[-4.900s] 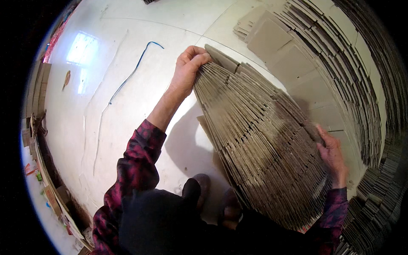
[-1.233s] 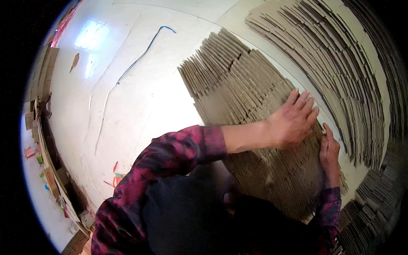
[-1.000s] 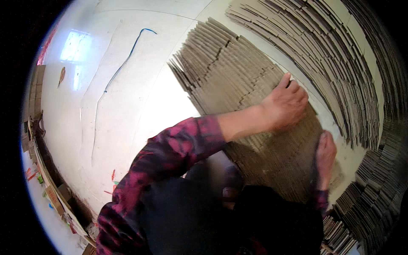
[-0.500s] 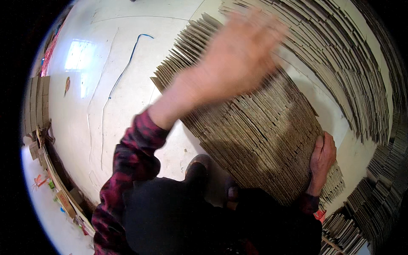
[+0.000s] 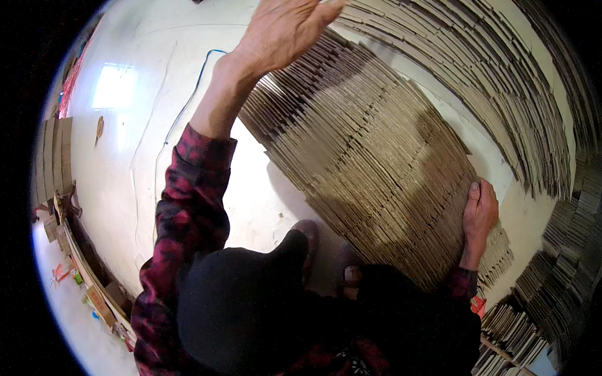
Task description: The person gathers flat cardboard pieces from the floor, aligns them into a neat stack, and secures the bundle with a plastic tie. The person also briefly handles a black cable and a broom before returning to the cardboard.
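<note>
In front of me a long row of flat brown cardboard pieces (image 5: pixel 367 147) stands on edge, packed tightly and slanting from far left to near right. At its far end is my left hand (image 5: pixel 282 34), thumb stretched away from the palm. The upper edge of the picture cuts off its other fingers, and I see nothing held in it. My right hand (image 5: pixel 481 210) lies against the row's near right end, fingers extended along the side and not wrapped round a piece.
More cardboard pieces (image 5: pixel 476 81) stand in a curved row at the far right, with further stacks (image 5: pixel 564 244) beyond. A blue and white strap (image 5: pixel 188 103) lies on the pale floor at left, near a small orange-brown object (image 5: pixel 99 130). Cartons (image 5: pixel 55 156) stand along the left edge.
My left hand has swept from above the row's middle to its far left end. The cardboard there sits closer together than before. My right hand stays at the near right end.
</note>
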`<state>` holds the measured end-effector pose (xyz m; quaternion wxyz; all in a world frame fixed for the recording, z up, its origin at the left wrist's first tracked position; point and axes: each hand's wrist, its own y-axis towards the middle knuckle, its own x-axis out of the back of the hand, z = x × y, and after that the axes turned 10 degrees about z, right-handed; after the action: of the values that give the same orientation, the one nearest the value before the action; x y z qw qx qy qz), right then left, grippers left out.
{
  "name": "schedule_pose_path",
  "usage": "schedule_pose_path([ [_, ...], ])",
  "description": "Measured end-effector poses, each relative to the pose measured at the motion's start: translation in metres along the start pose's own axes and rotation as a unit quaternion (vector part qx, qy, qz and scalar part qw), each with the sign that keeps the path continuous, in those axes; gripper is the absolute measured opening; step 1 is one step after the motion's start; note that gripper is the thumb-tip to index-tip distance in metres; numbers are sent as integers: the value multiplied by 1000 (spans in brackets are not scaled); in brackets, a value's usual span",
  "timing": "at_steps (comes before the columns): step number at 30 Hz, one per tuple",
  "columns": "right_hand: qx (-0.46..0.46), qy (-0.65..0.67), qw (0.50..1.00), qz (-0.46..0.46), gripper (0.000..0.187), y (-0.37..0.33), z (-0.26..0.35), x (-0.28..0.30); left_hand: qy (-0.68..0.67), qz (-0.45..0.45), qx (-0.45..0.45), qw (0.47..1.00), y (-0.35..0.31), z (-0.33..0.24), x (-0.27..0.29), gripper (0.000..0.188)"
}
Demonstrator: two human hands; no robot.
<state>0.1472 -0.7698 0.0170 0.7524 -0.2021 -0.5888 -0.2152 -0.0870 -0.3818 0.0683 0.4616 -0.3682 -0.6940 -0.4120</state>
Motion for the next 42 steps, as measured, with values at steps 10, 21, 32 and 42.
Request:
schedule_pose_path([
  [10,-13,-11,1000,-6,36,-5,2,-10,77,-6,15,997,-57,23,-24,55],
  [21,-27,3,1000,-10,28,4,4,-9,-72,110,-53,990,-83,-19,-11,63],
  [32,-11,-7,999,-42,31,0,2,-6,-59,229,-386,892,-130,-241,-74,54],
  [42,-59,-37,996,-62,36,60,3,-18,-1,160,-269,950,-100,-258,-96,60],
])
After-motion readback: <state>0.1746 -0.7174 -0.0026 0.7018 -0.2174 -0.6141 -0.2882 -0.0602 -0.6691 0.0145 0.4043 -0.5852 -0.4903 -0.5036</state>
